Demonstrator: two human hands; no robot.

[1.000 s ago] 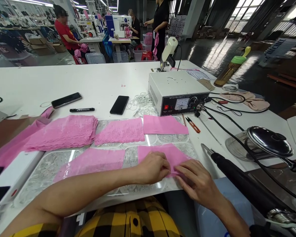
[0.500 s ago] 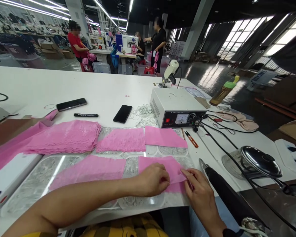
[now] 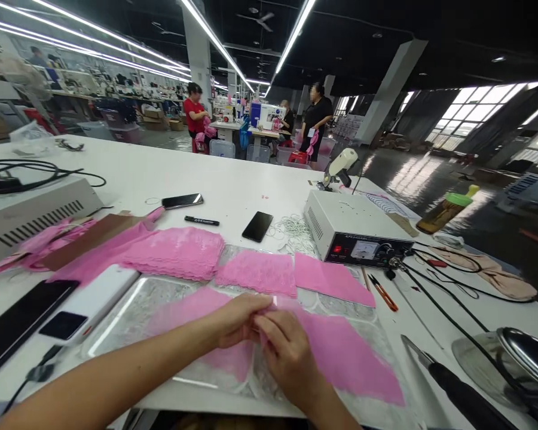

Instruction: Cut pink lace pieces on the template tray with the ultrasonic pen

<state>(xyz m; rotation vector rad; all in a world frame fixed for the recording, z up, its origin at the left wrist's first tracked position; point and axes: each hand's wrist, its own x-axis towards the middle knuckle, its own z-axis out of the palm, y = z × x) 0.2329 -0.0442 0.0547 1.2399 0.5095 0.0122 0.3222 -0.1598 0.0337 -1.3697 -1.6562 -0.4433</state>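
Head view: the pale meter box [image 3: 358,230] is taken as the landmark, and both hands are seen in front of it, toward the wearer and to its left. A sheer pink piece [image 3: 293,306], blurred, is pinched between the left hand [image 3: 240,322] and the right hand [image 3: 289,349], which are brought together with the fingers bent and narrow; the exact placing of the fingertips is hidden, and whether the cloth is joined to the pink panel [image 3: 352,355] spread in front of the box cannot be told. Another pink piece [image 3: 183,307], partly covered by the left forearm, is laid farther left of the box. Just in front of the box, a plain pink piece [image 3: 334,280] is laid flat, with a lace-edged piece [image 3: 257,272] to the left and a lace stack [image 3: 179,251] farther left. White thread [image 3: 296,230] is heaped beside the box's left side, and a black phone [image 3: 257,227] is placed beyond the heap. Orange-handled snips [image 3: 383,292] are set in front of the box, near its right end. Behind the box, well apart, co-workers are seen at sewing tables.
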